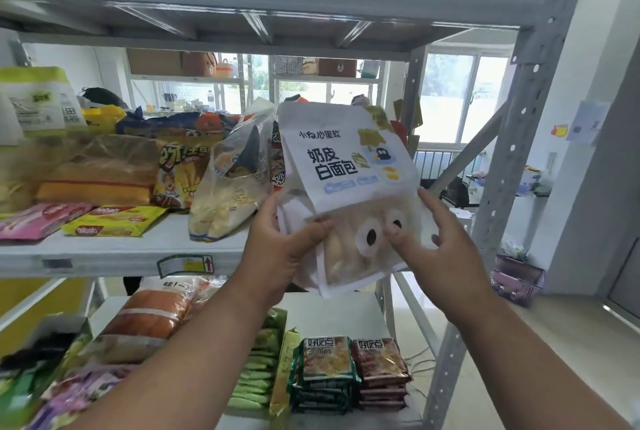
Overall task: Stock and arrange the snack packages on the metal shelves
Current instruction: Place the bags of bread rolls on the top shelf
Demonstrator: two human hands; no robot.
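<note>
Grey metal shelf [114, 253], yellow wafer pkt [114, 221], pink pkt [38, 220], clear snack bag [232, 187]

Two bare forearms, no sleeves in view, left hand [277, 249], right hand [440, 242], short fingernails

The middle shelf [114, 253] has a bare strip along its near edge and an open gap at its right end, beside the upright post [512, 159]. A clear snack bag [232, 183] stands just left of that gap. The white bread bag [346, 187], held up in both hands, fills the gap's front.
</note>
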